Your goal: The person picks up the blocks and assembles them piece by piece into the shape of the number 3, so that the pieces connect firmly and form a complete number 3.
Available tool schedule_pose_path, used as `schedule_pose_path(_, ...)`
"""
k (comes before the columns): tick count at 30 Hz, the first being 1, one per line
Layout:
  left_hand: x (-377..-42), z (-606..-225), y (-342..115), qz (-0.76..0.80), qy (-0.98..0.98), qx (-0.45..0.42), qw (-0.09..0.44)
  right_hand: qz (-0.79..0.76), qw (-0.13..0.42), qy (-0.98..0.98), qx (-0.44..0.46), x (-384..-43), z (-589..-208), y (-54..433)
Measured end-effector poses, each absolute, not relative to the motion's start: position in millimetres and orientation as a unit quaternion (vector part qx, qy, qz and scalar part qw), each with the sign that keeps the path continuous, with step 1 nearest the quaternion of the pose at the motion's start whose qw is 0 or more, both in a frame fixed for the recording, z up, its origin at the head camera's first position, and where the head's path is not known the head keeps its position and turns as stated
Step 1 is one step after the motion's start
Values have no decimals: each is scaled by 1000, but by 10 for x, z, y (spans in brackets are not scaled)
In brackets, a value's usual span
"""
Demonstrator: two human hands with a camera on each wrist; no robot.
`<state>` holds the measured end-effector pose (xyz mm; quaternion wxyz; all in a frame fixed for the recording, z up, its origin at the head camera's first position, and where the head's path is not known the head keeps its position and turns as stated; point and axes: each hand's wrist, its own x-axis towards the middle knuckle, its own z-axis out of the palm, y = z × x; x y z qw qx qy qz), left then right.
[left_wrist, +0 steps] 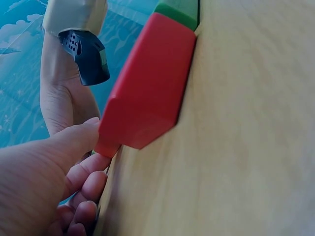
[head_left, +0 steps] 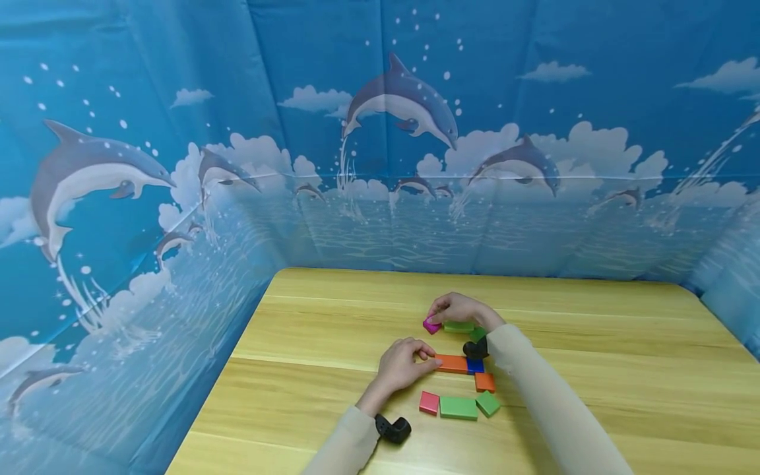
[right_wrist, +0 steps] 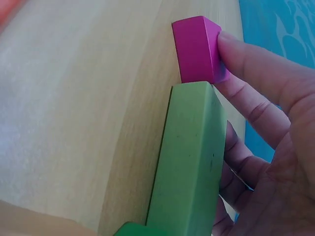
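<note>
My right hand [head_left: 454, 309] pinches a small magenta block [head_left: 431, 325] with thumb and fingertips. In the right wrist view that magenta block [right_wrist: 194, 51] sits at the end of a long light-green block [right_wrist: 182, 162]. Lower down, my left hand [head_left: 404, 364] holds the left end of a long orange block [head_left: 452, 364] between thumb and index finger. A blue block [head_left: 475, 366] adjoins the orange block's right end. In the left wrist view, a red block [left_wrist: 147, 73] partly hides the orange block's end [left_wrist: 106, 149].
A small orange block [head_left: 484, 382] lies below the blue one. Nearer the front are a red block [head_left: 429, 403], a long green block [head_left: 458, 408] and a tilted green block [head_left: 488, 404]. Another green block [head_left: 478, 334] is partly behind my right wrist. A dolphin-print curtain [head_left: 368, 231] surrounds the wooden table [head_left: 309, 316].
</note>
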<state>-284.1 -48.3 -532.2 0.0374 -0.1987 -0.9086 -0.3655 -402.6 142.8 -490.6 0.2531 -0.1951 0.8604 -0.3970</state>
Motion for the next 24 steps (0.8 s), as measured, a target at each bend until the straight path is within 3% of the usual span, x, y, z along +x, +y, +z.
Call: schedule_pose_path(24, -2869, -5356, -489, -366, -909, -195, 34, -421, 236, 857, -183, -4015, -4932, 1505)
